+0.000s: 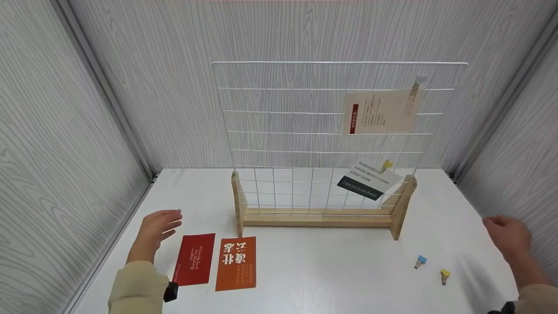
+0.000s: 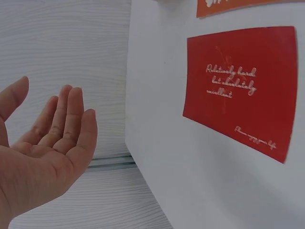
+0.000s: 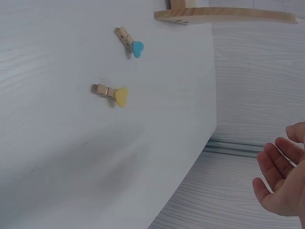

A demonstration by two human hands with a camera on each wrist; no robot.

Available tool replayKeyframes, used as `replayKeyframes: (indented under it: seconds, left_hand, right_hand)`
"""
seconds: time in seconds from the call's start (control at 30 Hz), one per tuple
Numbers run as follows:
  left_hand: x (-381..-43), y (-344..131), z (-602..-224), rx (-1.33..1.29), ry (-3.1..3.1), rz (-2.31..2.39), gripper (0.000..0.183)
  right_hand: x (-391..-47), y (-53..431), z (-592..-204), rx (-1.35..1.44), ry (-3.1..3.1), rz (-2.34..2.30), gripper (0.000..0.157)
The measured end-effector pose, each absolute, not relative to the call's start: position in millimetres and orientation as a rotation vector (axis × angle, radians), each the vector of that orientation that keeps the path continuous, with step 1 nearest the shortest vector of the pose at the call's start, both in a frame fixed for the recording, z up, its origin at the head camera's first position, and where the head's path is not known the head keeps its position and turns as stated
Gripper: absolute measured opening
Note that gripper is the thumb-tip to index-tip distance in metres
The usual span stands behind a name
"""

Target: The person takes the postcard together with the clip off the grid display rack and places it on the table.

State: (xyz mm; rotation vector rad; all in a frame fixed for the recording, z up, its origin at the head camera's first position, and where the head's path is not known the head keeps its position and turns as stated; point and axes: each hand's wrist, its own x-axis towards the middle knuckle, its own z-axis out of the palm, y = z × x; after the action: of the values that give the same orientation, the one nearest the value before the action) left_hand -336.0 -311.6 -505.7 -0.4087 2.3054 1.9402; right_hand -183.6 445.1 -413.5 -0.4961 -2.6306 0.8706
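My left hand hovers at the left with relaxed fingers and an empty palm, as the left wrist view shows. Nearest to it lies a red card with white script, and beside that an orange card. On the far right my right hand is raised over the table, fingers loosely bent and holding nothing. To its left lie two small wooden clothespins, one with a blue heart and one with a yellow heart.
A white wire grid stands upright in a wooden base. A cream card hangs from a clip at its upper right. Lower down, a white-and-black card hangs tilted from a yellow clothespin. Grey wood-grain panels enclose the table.
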Motion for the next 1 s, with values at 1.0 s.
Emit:
replayKeyframes:
  seconds: [1.0]
  left_hand:
    - [-310,-176,-337,-0.115,2.052,2.297,0.043]
  right_hand:
    - [-222,413,-312,-0.388,-2.528,0.768,0.042]
